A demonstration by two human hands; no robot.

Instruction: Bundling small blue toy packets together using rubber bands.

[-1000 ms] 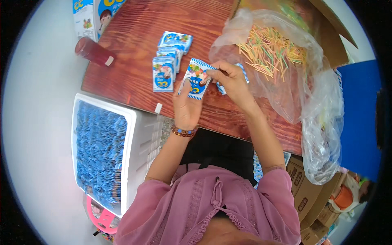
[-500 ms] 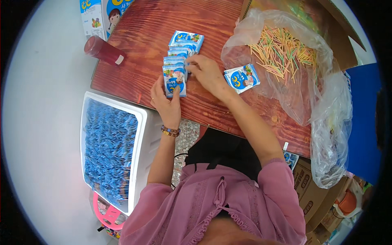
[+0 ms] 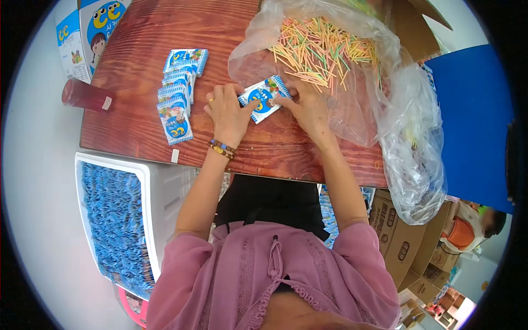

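Note:
A small blue-and-white printed candy packet [image 3: 263, 100] lies at the table's middle between my two hands. My left hand [image 3: 226, 114] grips its left edge, the thumb on top and the fingers curled along the far side. At the opposite edge my right hand [image 3: 312, 113] pinches it, thumb over the face; its other fingers are partly hidden near the plastic sheet. To the left, several like packets [image 3: 176, 122] overlap in a column. Thin pastel candy sticks [image 3: 324, 55] are heaped on clear plastic [image 3: 352, 118] beyond my right hand.
On my left stands a white foam box [image 3: 146, 181] packed with blue packets [image 3: 113, 220]. A reddish jar [image 3: 88, 95] lies at the table's left edge near printed cartons [image 3: 99, 36]. Crumpled plastic [image 3: 412, 170] hangs over the right edge, beside a blue panel [image 3: 467, 126] and cardboard boxes [image 3: 404, 236].
Both hands have left the overlapping column and moved right to the single packet, which they now hold between them. The whole view has shifted, too.

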